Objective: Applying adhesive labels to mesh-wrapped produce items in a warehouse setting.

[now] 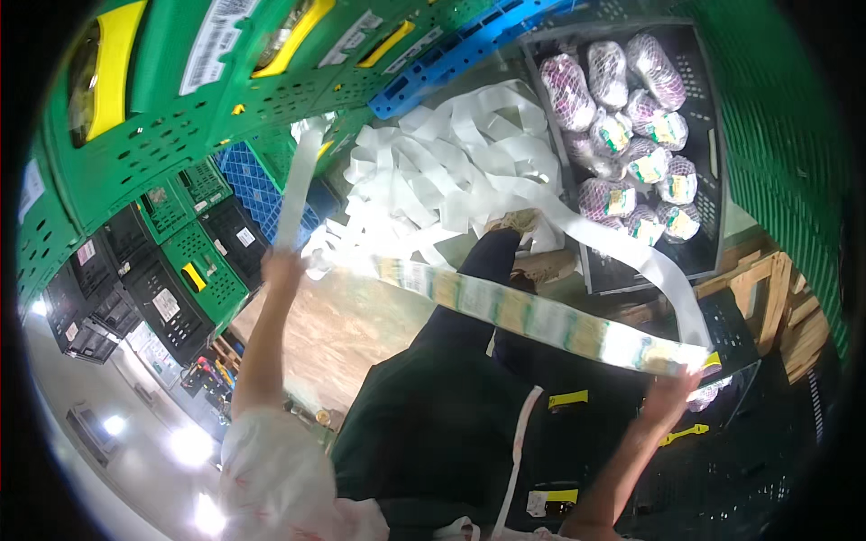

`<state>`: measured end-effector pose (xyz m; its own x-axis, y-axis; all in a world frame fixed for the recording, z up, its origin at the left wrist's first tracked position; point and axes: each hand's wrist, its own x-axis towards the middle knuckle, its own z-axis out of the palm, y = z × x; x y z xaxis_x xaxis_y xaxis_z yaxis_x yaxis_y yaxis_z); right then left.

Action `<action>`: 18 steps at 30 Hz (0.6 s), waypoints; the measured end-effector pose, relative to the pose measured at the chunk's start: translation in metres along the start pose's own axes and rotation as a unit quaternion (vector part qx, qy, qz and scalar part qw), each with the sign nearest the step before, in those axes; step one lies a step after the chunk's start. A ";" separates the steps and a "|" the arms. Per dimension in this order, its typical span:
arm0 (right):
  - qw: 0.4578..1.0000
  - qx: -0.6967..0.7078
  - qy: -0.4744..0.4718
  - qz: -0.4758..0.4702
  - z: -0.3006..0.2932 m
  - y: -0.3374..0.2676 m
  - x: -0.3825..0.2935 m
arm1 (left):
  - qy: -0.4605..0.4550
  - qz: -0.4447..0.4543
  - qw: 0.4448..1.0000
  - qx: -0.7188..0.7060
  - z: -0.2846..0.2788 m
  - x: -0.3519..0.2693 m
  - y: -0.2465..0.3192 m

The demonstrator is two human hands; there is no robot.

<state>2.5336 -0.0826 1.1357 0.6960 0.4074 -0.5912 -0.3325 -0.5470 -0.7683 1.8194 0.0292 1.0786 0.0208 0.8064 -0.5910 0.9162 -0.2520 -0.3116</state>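
Observation:
A long strip of printed labels (504,308) is stretched in front of my legs, between my two hands. My left hand (281,269) is closed around the strip at its left side, where a white stretch of it rises towards the green crates. At the other end, my right hand (671,393) pinches the strip. From there a white backing band (626,251) loops up and back to a large tangled heap of white strip (450,162) on the floor. Glare whitens part of the strip near my left hand.
A black crate (707,203) holds several netted purple vegetables (567,91), many bearing labels. Green crates (155,128) with yellow handles are stacked at left. A blue crate edge (467,51) lies beyond the heap. A wooden pallet (771,304) and dark crates stand at right.

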 end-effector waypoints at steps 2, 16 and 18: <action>0.991 0.112 -0.061 0.034 0.076 -0.010 -0.018 | 0.113 -0.014 0.993 -0.018 -0.025 -0.125 -0.041; 0.967 0.152 -0.206 -0.003 0.245 -0.006 -0.021 | -0.113 -0.086 0.940 -0.311 0.039 -0.178 0.114; 0.979 0.070 -0.188 -0.030 0.250 -0.011 -0.035 | -0.154 -0.084 0.918 -0.355 0.022 -0.161 0.129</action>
<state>2.3539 0.0921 1.1033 0.4428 0.6900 -0.5726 -0.4012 -0.4186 -0.8147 1.9256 -0.1442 1.1172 -0.1581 0.5845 -0.7959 0.9288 0.3616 0.0810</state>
